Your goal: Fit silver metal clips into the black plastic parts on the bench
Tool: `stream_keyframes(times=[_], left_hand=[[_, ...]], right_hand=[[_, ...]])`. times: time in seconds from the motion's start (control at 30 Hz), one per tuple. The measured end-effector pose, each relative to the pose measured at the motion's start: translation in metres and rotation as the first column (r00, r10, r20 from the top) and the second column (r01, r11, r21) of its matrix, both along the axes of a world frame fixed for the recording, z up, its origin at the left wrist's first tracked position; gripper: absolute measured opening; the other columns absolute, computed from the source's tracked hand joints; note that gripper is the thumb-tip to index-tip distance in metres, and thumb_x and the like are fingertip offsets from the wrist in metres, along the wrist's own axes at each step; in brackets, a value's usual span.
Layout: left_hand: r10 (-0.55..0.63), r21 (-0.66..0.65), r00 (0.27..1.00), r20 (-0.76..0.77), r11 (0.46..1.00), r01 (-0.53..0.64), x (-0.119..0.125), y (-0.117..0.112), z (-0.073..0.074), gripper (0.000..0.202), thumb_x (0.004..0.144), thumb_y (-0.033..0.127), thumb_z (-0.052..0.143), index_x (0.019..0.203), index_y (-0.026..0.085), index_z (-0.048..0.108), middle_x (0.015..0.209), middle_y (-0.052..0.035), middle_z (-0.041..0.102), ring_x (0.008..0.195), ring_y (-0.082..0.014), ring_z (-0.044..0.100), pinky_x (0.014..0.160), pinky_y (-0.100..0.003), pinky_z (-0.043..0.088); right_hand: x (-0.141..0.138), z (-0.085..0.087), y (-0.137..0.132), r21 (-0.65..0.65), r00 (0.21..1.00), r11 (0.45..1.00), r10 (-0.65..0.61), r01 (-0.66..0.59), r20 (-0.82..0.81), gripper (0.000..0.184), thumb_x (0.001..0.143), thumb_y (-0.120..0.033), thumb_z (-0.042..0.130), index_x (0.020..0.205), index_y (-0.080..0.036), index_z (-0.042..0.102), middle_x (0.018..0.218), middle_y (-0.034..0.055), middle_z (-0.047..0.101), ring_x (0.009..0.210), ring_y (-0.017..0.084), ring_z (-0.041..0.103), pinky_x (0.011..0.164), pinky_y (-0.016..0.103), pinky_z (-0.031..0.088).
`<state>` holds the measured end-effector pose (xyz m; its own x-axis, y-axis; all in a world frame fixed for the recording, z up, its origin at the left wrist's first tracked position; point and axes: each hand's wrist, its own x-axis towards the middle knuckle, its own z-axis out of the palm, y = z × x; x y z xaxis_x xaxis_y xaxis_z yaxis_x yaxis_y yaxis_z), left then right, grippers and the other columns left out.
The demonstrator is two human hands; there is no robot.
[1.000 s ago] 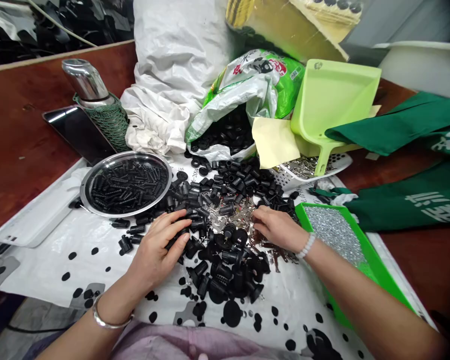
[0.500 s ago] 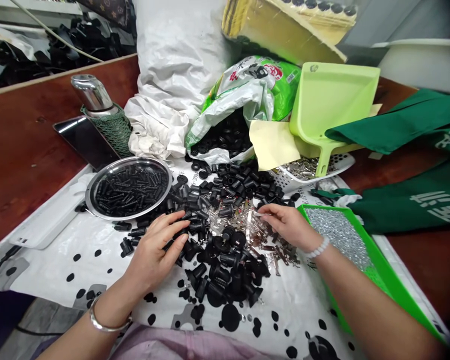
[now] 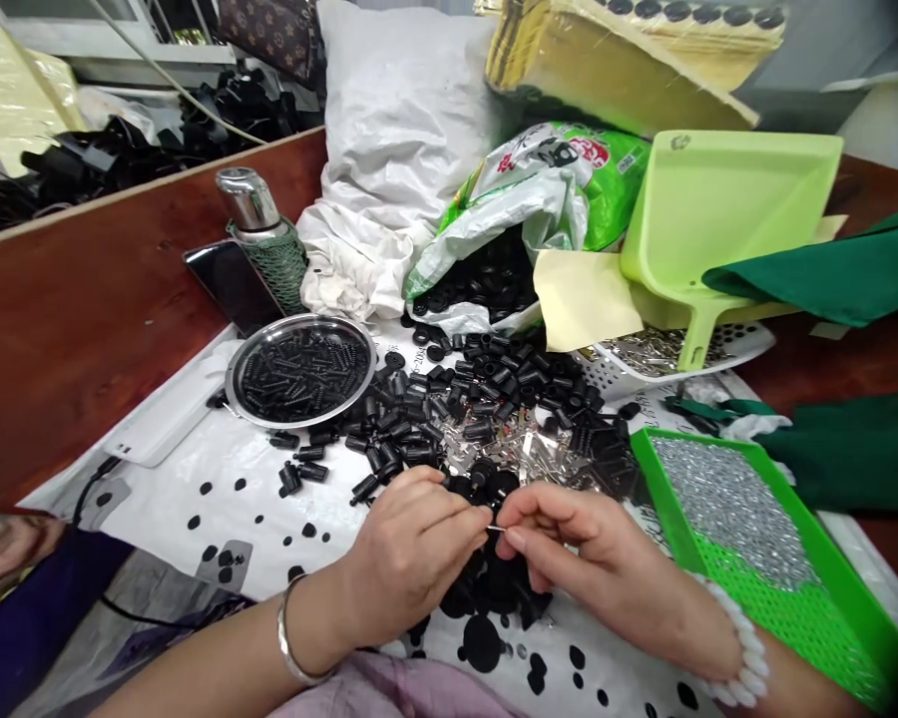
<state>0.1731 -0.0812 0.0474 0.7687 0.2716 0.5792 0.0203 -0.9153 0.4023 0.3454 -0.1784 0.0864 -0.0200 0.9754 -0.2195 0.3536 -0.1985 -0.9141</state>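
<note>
- Brown table [image 3: 82,329], covered mid-span by a white spotted sheet [image 3: 172,499]. All work is laid out on the sheet.
- White sack [image 3: 389,150] is slumped at the back. Beside it, a green printed bag [image 3: 599,170] lies open, with black rings spilling out.
- Lime dustpan [image 3: 718,199] is propped on a white perforated basket [image 3: 748,344] of metal pieces.
- Green tray [image 3: 830,608], on the right, is partly covered with small silver parts.
- Steel dish [image 3: 233,384], on the left, is filled with a layer of black ribbed pieces, so some output is judged already banked.
- A heap of black plastic parts [image 3: 479,399] lies loose between dish and tray, mixed with shiny metal clips [image 3: 528,449]. The bulk is judged unprocessed: far more is loose than in the dish.
- Left hand [image 3: 411,548] is curled closed over the near edge of the heap. What is inside is hidden by the fingers and cannot be told.
- Right hand [image 3: 576,548] is pinched closed, thumb and forefinger gripping a thin metal pin [image 3: 496,529].
- The pin is held just above the sheet, tip touching the left fingertips. One piece is judged in hand, not yet set down.
- Another person's hand [image 3: 0,548] is seen at the lower-left edge, well apart.
</note>
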Motion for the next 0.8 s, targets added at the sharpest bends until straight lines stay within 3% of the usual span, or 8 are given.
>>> stream_keyframes(times=[0.1, 0.2, 0.33, 0.57, 0.8], left_hand=[[0.031, 0.044, 0.999, -0.016, 0.999, -0.030, -0.002, -0.002, -0.004, 0.015, 0.086, 0.011, 0.048, 0.097, 0.016, 0.058, 0.079, -0.0036, 0.066, 0.072, -0.0132, 0.060, 0.085, -0.036, 0.047], [0.062, -0.007, 0.998, 0.003, 0.998, -0.062, -0.005, 0.000, -0.008, 0.014, 0.085, 0.012, 0.047, 0.093, 0.016, 0.058, 0.077, -0.0036, 0.065, 0.070, -0.0135, 0.059, 0.084, -0.036, 0.047], [0.048, -0.076, 0.999, 0.007, 0.996, -0.047, -0.007, 0.001, -0.010, 0.012, 0.084, 0.012, 0.048, 0.092, 0.015, 0.057, 0.076, -0.0032, 0.065, 0.069, -0.0134, 0.057, 0.084, -0.035, 0.046], [0.024, -0.111, 0.999, 0.038, 0.994, -0.020, -0.002, 0.003, -0.011, 0.013, 0.085, 0.013, 0.046, 0.089, 0.014, 0.058, 0.075, -0.0040, 0.066, 0.070, -0.0137, 0.058, 0.080, -0.033, 0.046], [-0.047, -0.132, 0.999, -0.018, 0.990, 0.044, 0.000, 0.006, -0.003, 0.015, 0.086, 0.016, 0.045, 0.087, 0.013, 0.059, 0.072, -0.0043, 0.064, 0.069, -0.0136, 0.057, 0.079, -0.032, 0.044]], right_hand=[[-0.003, -0.011, -0.001, 0.005, 1.000, 1.000, -0.012, 0.012, 0.019, 0.013, 0.087, -0.030, 0.048, 0.084, -0.021, 0.057, 0.070, -0.0013, 0.063, 0.052, 0.007, 0.056, 0.047, 0.018, 0.045], [-0.004, -0.017, -0.004, 0.053, 0.997, 0.998, -0.024, 0.020, 0.074, 0.014, 0.085, -0.034, 0.051, 0.090, -0.023, 0.058, 0.067, -0.0018, 0.062, 0.056, 0.009, 0.058, 0.051, 0.020, 0.049], [-0.006, -0.022, -0.011, 0.214, 0.977, 0.977, -0.053, 0.008, 0.205, 0.016, 0.088, -0.030, 0.048, 0.097, -0.027, 0.060, 0.073, -0.0007, 0.066, 0.058, 0.012, 0.062, 0.053, 0.024, 0.053], [-0.008, -0.027, -0.015, 0.518, 0.888, 0.854, -0.205, -0.044, 0.413, 0.023, 0.084, -0.020, 0.053, 0.104, -0.028, 0.058, 0.092, 0.0018, 0.070, 0.079, 0.016, 0.067, 0.065, 0.024, 0.057], [-0.002, -0.032, -0.014, 0.637, 0.859, 0.767, -0.268, -0.084, 0.436, 0.018, 0.085, -0.019, 0.052, 0.099, -0.021, 0.061, 0.086, 0.0011, 0.070, 0.074, 0.010, 0.067, 0.067, 0.013, 0.055]])
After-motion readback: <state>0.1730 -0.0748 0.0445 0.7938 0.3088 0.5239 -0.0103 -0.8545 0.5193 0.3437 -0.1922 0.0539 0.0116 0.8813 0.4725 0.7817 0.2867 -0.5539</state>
